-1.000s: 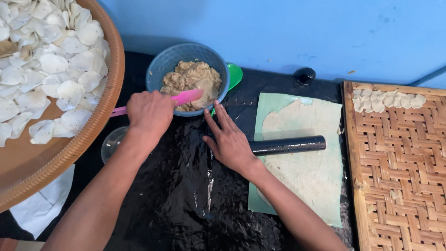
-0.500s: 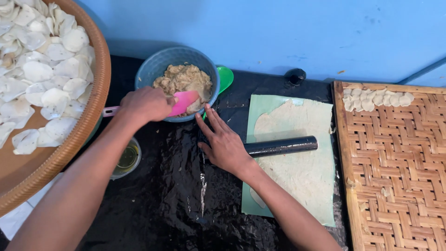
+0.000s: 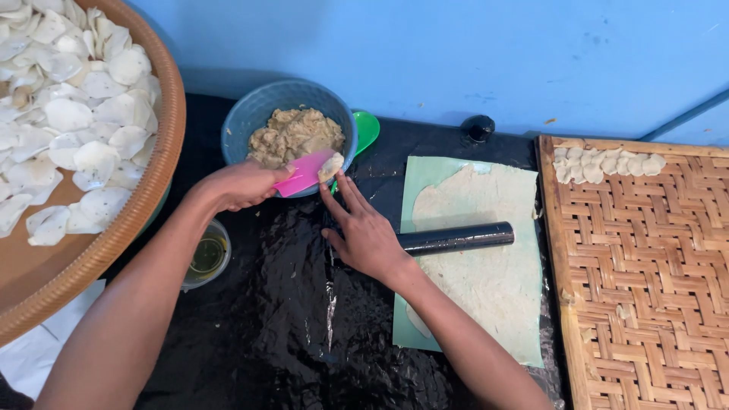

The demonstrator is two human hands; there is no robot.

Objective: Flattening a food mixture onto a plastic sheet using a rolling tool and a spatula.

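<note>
1. Head view: my left hand (image 3: 241, 184) is closed around a pink scraper (image 3: 304, 173), its blade carrying a lump of dough (image 3: 331, 166) at the rim of the blue bowl (image 3: 241, 121).
2. My right hand (image 3: 366, 234) lies open and flat, fingers spread, on the black plastic sheet (image 3: 288, 304) just beside the bowl; it grips nothing.
3. Bowl holds brownish dough mix; green lid (image 3: 367, 129) peeks out behind it.
4. Black rolling pin (image 3: 456, 238) rests across the flattened dough sheet (image 3: 478, 250), right of my open hand.
5. To do it well, I judge: keep scraper level so the lump doesn't slide off, palm ready close under the blade edge.
6. Small cup of oil (image 3: 206, 254) sits under my left forearm; elbow could knock it.
7. Round tray of white discs (image 3: 76, 137) far left, woven mat (image 3: 645, 281) right.
</note>
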